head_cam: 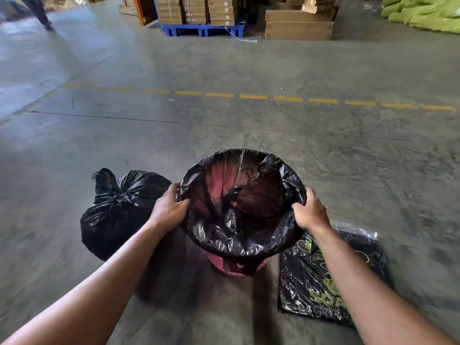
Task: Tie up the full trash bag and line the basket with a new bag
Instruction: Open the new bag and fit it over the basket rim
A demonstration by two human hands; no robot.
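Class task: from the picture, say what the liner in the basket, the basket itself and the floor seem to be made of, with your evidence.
Liner: thin glossy black plastic film; it crinkles, and red shows through. Basket: probably red plastic, mostly hidden. Floor: likely smooth grey concrete, with joints and painted yellow dashes.

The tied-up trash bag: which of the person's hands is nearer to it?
Left. The left hand grips the basket rim right beside the tied-up trash bag; the right hand grips the rim's opposite side.

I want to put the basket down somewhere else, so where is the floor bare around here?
Bare concrete floor runs from the basket out to the yellow dashed line. Crowded beside it: the tied trash bag to the left, the pack of bags to the right. Left hand and right hand grip the new bag.
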